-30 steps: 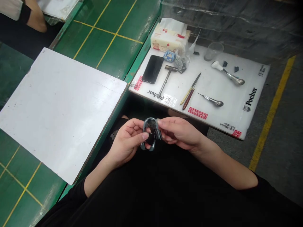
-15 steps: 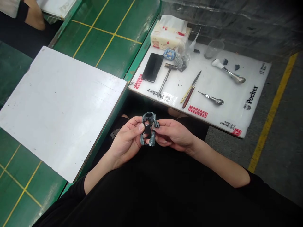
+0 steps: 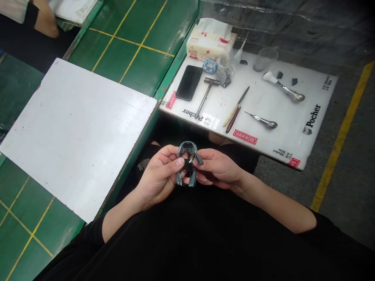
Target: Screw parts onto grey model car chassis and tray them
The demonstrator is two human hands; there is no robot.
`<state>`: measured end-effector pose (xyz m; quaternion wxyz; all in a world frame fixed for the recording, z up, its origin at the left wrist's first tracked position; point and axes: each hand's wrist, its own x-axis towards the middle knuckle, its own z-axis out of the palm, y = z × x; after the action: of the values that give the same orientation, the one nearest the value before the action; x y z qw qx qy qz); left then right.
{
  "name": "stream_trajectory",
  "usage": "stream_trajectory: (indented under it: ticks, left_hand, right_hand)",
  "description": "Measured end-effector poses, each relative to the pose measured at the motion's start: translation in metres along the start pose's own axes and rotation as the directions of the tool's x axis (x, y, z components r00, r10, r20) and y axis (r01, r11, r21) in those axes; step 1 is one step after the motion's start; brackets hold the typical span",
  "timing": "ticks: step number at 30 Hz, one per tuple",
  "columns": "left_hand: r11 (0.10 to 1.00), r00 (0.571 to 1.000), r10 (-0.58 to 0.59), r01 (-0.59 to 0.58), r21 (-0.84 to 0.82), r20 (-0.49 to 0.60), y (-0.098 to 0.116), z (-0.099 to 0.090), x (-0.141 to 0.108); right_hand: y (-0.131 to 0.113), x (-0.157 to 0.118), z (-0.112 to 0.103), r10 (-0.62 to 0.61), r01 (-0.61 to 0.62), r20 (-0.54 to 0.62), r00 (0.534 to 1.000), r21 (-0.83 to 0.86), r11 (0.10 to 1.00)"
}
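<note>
A small grey-blue model car body (image 3: 192, 179) with an open middle is held above my lap. My left hand (image 3: 159, 169) is closed on its left side, thumb on top. At the body's right side, my right hand (image 3: 221, 168) pinches a small grey part (image 3: 199, 159) that looks like a car door. The part sticks out at an angle against the body's edge; I cannot tell whether it is joined to it. Fingertips of both hands show partly through and behind the body.
On the printed white board (image 3: 263, 142) lie a phone (image 3: 189, 82), a T-shaped hammer (image 3: 205, 95), two slim hand files (image 3: 238, 109), a pointed tool (image 3: 265, 121), a metal-handled tool (image 3: 288, 91), a plastic cup (image 3: 265, 59) and a tissue pack (image 3: 209, 43). A plain white board (image 3: 82, 128) lies left. Another person's arm (image 3: 45, 23) shows top left.
Both hands and the car body have shifted slightly right and down in view. The small door-like part now stands out farther from the body's right side.
</note>
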<state>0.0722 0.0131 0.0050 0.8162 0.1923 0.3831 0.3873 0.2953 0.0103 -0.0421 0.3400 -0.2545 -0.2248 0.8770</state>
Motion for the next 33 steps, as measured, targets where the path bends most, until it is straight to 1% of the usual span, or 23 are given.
stream_trajectory:
  ticks: [2,5,7,10,11,13,16,19,22,25,33]
  left_hand:
    - [1.000,1.000,0.005,-0.005,0.021,0.011,0.000,0.001,-0.001]
    - [0.999,1.000,0.014,-0.014,0.036,0.006,-0.001,0.002,0.000]
    - [1.000,1.000,0.017,-0.017,0.027,-0.002,-0.001,0.002,0.002]
    - [0.999,0.999,0.032,-0.032,0.014,-0.010,0.000,0.001,0.005]
    - [0.998,0.998,0.054,-0.053,0.022,-0.015,0.000,0.000,0.006]
    - [0.989,0.991,0.134,-0.132,0.069,-0.020,0.001,-0.001,0.005]
    - [0.950,0.964,0.266,-0.265,0.166,0.013,0.001,-0.001,0.002]
    - [0.912,0.941,0.336,-0.332,0.241,0.023,0.000,0.000,-0.002]
    - [0.883,0.922,0.388,-0.374,0.284,0.007,-0.001,0.001,-0.005]
    - [0.872,0.915,0.405,-0.388,0.298,0.006,-0.001,0.001,-0.007]
    - [0.888,0.930,0.369,-0.350,0.299,-0.007,-0.003,-0.002,-0.009]
  right_hand:
    - [-0.002,-0.003,0.003,-0.012,0.012,-0.021,1.000,-0.016,1.000]
    - [-0.004,-0.006,0.006,-0.002,-0.001,-0.055,0.998,-0.051,0.999]
    - [-0.005,-0.007,0.006,0.012,-0.014,-0.047,0.999,-0.058,0.998]
    - [-0.005,-0.009,0.004,0.020,-0.021,-0.028,0.999,-0.022,1.000]
    - [-0.005,-0.010,0.004,0.003,-0.003,-0.051,0.999,-0.011,1.000]
    - [-0.006,-0.012,0.005,-0.059,0.056,-0.126,0.990,-0.029,0.998]
    - [-0.007,-0.015,0.009,-0.159,0.129,-0.215,0.964,-0.146,0.981]
    - [-0.008,-0.017,0.014,-0.220,0.160,-0.243,0.945,-0.244,0.956]
    - [-0.008,-0.017,0.017,-0.242,0.170,-0.237,0.941,-0.288,0.942]
    - [-0.007,-0.017,0.016,-0.249,0.166,-0.237,0.939,-0.319,0.933]
    - [-0.008,-0.018,0.018,-0.254,0.141,-0.260,0.931,-0.385,0.912]
